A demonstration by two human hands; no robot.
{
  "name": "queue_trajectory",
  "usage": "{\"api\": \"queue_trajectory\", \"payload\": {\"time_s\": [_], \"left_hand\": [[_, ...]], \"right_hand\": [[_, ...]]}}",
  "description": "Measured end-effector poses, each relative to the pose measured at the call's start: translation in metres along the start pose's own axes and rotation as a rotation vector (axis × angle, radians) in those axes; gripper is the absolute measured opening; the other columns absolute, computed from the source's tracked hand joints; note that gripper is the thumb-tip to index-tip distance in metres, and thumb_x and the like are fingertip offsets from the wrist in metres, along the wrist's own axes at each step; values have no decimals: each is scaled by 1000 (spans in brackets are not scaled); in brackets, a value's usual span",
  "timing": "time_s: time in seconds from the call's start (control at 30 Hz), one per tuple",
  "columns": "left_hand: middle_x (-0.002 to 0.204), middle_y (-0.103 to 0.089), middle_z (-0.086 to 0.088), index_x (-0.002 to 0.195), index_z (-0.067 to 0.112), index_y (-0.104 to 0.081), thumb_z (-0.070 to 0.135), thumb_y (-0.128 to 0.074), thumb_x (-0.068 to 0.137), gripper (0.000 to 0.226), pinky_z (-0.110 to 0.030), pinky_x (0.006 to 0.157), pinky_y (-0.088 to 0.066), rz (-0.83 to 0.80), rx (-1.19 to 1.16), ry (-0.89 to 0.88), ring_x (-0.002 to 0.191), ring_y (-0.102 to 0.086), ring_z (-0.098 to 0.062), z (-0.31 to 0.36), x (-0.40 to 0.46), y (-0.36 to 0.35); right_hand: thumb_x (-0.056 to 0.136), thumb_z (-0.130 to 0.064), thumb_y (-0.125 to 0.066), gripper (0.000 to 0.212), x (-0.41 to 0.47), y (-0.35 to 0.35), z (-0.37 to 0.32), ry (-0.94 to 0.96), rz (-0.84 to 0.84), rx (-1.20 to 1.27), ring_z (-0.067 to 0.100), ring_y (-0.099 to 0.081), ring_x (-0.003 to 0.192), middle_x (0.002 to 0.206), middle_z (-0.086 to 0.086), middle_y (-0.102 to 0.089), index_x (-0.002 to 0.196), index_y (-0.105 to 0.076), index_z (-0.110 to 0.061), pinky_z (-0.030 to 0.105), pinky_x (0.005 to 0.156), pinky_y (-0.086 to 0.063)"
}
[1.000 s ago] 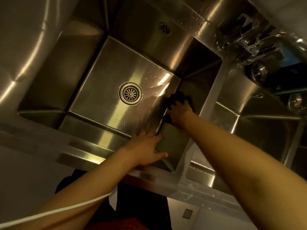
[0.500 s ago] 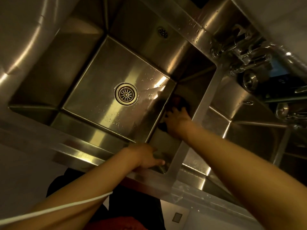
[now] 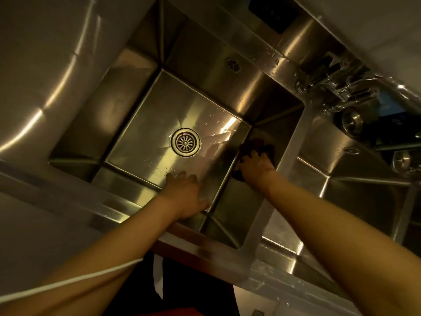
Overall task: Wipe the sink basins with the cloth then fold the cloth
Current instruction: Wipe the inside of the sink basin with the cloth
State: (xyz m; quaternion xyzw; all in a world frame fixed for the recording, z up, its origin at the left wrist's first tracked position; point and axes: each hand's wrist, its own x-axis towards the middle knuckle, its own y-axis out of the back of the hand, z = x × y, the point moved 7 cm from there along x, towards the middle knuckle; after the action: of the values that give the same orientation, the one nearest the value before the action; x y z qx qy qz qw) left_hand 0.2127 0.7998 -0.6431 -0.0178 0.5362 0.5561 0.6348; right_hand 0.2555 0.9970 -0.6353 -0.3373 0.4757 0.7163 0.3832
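Now: right hand (image 3: pixel 256 166) pressing dark cloth (image 3: pixel 258 145) to basin (image 3: pixel 145 124) wall, right of drain (image 3: pixel 185 142); left hand (image 3: pixel 185 193) flat, empty, below drain.

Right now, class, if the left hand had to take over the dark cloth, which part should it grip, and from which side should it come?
Probably the lower edge of the cloth. It is pressed against the basin's right wall under the right hand, whose fingers cover its middle; only its upper and lower edges peek out. The left hand, resting on the basin floor, should come from the left.
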Motion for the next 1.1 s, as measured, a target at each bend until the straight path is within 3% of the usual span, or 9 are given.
{"api": "queue_trajectory", "payload": {"time_s": [0.17, 0.27, 0.4, 0.5, 0.63, 0.77, 0.9, 1.1], "left_hand": [[168, -30, -4, 159, 31, -31, 68, -39, 97, 73, -66, 121, -16, 212, 20, -19, 156, -20, -34, -21, 11, 42], [166, -32, -1, 159, 32, -32, 66, -41, 97, 70, -64, 123, -17, 356, 24, -29, 156, -20, -31, -38, 15, 76], [166, -33, -3, 157, 30, -36, 64, -39, 95, 71, -63, 124, -16, 529, 46, 6, 157, -18, -32, -69, 15, 126], [168, -29, -8, 158, 25, -37, 53, -50, 95, 70, -64, 124, -11, 635, 97, 79, 159, -13, -33, -88, 13, 162], [167, -32, -14, 155, 18, -43, 38, -63, 89, 71, -65, 124, -11, 847, 169, 125, 159, -14, -35, -108, 1, 209], [171, -19, -18, 160, 17, -34, 42, -68, 86, 85, -65, 125, -12, 905, 251, 268, 160, -7, -38, -139, -4, 220], [171, -16, -21, 160, 13, -35, 42, -68, 84, 87, -58, 127, -8, 972, 278, 260, 160, -7, -41, -152, -3, 215], [170, -21, -21, 156, 12, -43, 59, -64, 76, 96, -64, 125, -6, 990, 398, 206, 159, 2, -46, -157, 10, 206]], "right_hand": [[92, -22, -68, 57, 23, 27, 40, -63, 110, -55, 42, -34, 144, 153, 12, -44, 146, -50, -21, 54, 113, -36], [99, -26, -54, 49, 29, 50, 37, 15, 243, -43, 43, -33, 140, 155, 11, -38, 147, -48, -23, 54, 111, -36], [100, -21, -40, 56, 31, 87, 22, 170, 403, -78, 48, -13, 151, 165, 11, -22, 156, -34, -20, 61, 118, -21], [97, -21, -27, 64, 35, 125, 18, 260, 500, -171, 47, -2, 154, 170, 11, -10, 161, -24, -20, 63, 120, -12], [95, -19, -22, 65, 51, 184, 17, 357, 663, -303, 47, -5, 154, 170, 13, -11, 160, -27, -15, 61, 119, -20], [92, -21, -26, 64, 77, 240, 19, 401, 826, -470, 48, -16, 152, 166, 14, -25, 153, -44, -15, 60, 116, -29], [97, -30, -55, 61, 118, 270, 26, 364, 797, -532, 44, -1, 155, 170, 12, -14, 155, -40, -20, 61, 122, -12], [93, -28, -40, 66, 167, 256, 28, 325, 759, -644, 39, 17, 153, 171, 12, -1, 158, -32, -20, 62, 118, 11]]}}
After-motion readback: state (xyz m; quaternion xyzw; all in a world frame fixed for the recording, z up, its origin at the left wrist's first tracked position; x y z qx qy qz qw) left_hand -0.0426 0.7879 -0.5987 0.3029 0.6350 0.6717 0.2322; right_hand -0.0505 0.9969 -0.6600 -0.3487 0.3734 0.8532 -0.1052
